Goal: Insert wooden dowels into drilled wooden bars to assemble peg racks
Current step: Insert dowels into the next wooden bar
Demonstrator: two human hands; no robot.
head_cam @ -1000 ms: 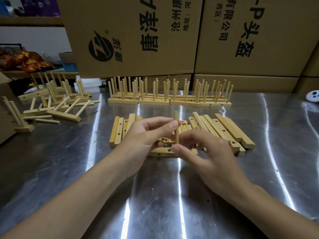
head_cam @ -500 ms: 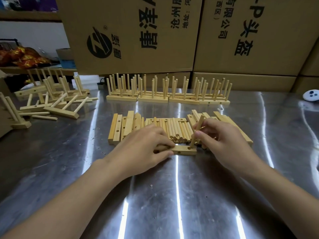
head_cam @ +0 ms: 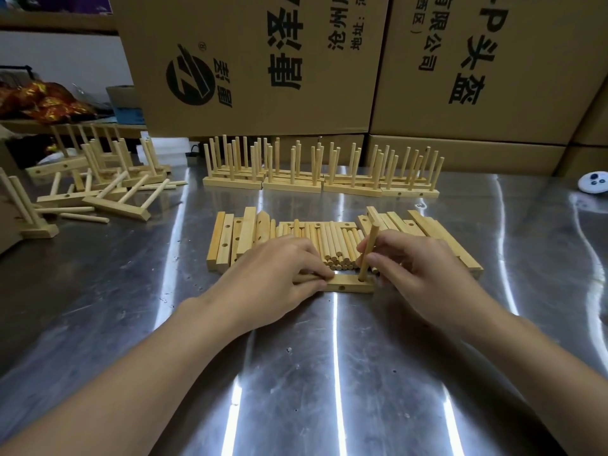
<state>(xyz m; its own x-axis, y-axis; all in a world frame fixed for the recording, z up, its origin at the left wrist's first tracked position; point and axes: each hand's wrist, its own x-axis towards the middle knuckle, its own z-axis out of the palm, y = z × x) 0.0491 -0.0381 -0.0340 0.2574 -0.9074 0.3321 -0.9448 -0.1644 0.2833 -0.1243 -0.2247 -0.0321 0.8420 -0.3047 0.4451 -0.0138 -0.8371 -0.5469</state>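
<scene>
A short drilled wooden bar (head_cam: pixel 349 286) lies flat on the steel table in front of me. My left hand (head_cam: pixel 279 269) grips its left end and covers that end. My right hand (head_cam: pixel 418 268) pinches a dowel (head_cam: pixel 369 250) that stands nearly upright with its lower tip in the bar's right hole. Just behind the bar lies a heap of loose dowels (head_cam: pixel 329 240). Drilled bars lie flat to the left of the heap (head_cam: pixel 230 240) and to its right (head_cam: pixel 427 232).
Finished peg racks (head_cam: pixel 320 172) stand in a row at the back of the steel table (head_cam: pixel 329 373). More racks and stray dowels (head_cam: pixel 98 189) lie tumbled at the left. Large cardboard boxes (head_cam: pixel 329 60) wall off the back. A small white object (head_cam: pixel 592 183) sits far right.
Both hands came down from mid-air to the table. The bar now lies flat under my left hand, and the dowel in my right hand went from leaning to nearly upright in the right hole.
</scene>
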